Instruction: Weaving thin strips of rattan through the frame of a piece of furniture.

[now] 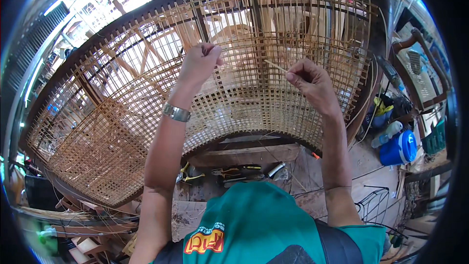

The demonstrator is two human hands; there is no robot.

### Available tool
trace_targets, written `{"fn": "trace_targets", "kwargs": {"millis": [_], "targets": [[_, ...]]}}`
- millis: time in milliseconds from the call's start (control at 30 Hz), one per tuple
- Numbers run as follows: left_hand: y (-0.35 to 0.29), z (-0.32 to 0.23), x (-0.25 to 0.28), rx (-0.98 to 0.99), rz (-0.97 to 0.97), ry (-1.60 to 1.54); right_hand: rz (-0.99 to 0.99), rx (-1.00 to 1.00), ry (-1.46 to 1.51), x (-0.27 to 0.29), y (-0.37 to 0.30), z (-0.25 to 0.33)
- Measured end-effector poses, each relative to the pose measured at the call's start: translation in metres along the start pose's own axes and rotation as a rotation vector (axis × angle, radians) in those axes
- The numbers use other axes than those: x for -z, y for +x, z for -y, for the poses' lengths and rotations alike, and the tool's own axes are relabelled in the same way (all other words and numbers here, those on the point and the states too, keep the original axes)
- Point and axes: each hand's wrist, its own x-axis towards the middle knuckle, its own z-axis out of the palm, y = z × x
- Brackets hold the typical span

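Against a curved cane panel (122,117), the left hand (199,62) is fisted shut, seemingly gripping a strand too thin to see. Beside it, the right hand (309,82) pinches a cane strip (275,66) between closed fingers, its tip aimed at the open weave as if for threading. Below lie pliers (188,175) on a bench (244,155); a blue jug (398,149) stands right.

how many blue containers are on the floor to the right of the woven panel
1. A blue jug with a white lid stands on the floor at the right, below the panel's lower right corner. A clear plastic bottle lies beside it. More could be hidden in the clutter behind.
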Motion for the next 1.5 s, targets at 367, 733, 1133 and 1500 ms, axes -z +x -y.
{"fn": "trace_targets", "kwargs": {"millis": [367,733,1133,1500], "targets": [[-0.010,-0.015,0.024,-0.066,0.047,0.703,0.029,-0.003,-0.048,-0.031,-0.012,0.010],[-0.069,0.083,-0.062,-0.864,-0.240,0.764,-0.242,-0.041,-0.027,-0.076,-0.035,0.068],[-0.033,0.105,-0.030,-0.628,0.220,0.648,-0.221,0.012,-0.075,-0.111,0.034,0.071],[0.028,0.012,0.141,-0.186,0.266,0.708,-0.248,0.007,-0.363,-0.130,0.150,0.084]]}}
